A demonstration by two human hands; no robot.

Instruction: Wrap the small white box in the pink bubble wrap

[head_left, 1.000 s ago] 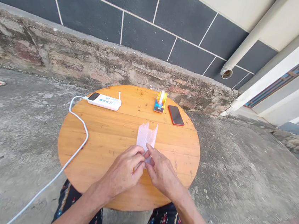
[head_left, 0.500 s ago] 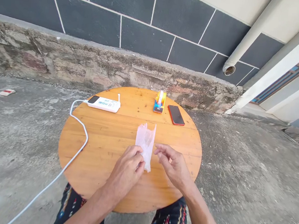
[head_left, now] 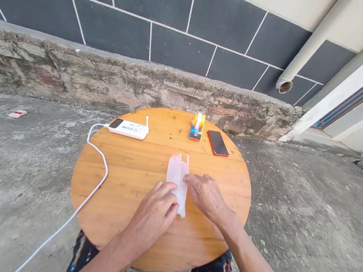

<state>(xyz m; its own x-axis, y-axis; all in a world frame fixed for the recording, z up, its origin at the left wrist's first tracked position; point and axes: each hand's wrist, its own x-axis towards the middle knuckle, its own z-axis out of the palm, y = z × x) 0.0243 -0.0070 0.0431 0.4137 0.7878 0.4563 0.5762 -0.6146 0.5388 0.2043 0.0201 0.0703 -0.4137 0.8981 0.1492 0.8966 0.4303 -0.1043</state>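
Note:
A thin, translucent pinkish-white plastic bag (head_left: 178,170) lies as a narrow, folded strip in the middle of the round table. Two pointed ends stick up at its far side. My left hand (head_left: 157,207) rests on its lower left part, fingers curled and closed on the plastic, the fingertips partly hidden. At the right edge, my right hand (head_left: 206,195) pinches the bag between thumb and fingers.
The wooden table (head_left: 126,165) bears a white power bank-like device (head_left: 130,129) with a white cable (head_left: 105,162), a yellow-and-blue tape dispenser (head_left: 197,127) and a red-edged phone (head_left: 218,143). Behind stands a stone-footed wall (head_left: 109,81).
My right hand has moved left from beside the bag onto its right edge, and its fingers have closed there. My left hand stays on the bag. The view has shifted slightly.

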